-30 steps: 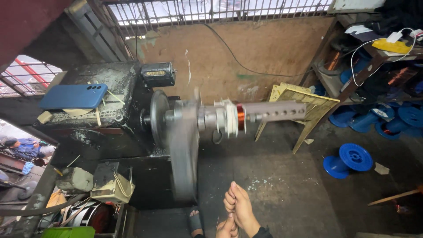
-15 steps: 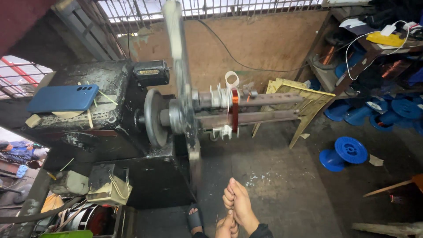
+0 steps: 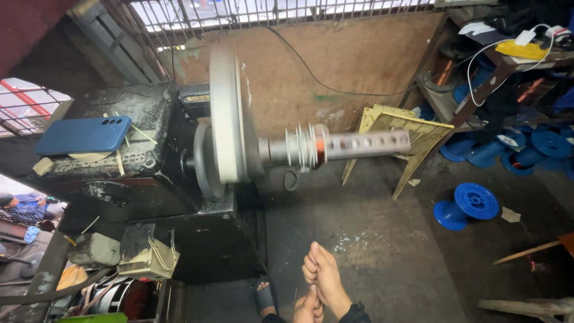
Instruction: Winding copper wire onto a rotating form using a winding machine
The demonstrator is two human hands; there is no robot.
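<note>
Both hands pinch a hair-thin wire: right hand (image 3: 323, 272) above, left hand (image 3: 308, 310) below. It feeds the copper coil (image 3: 320, 145); light, springy, probably easily snapped.

Blue phone (image 3: 82, 135), yellow stool (image 3: 399, 134), blue spool (image 3: 467, 206) around

Daylight entering through the barred window (image 3: 287, 12) at top, overexposed to white. Dim below; deep shadow under the black machine housing (image 3: 137, 155). Heavy motion blur on the spinning arm (image 3: 227, 119) and shaft (image 3: 335, 146). Floor (image 3: 371, 239) evenly lit, sharp. Wide-angle bending at frame edges.
</note>
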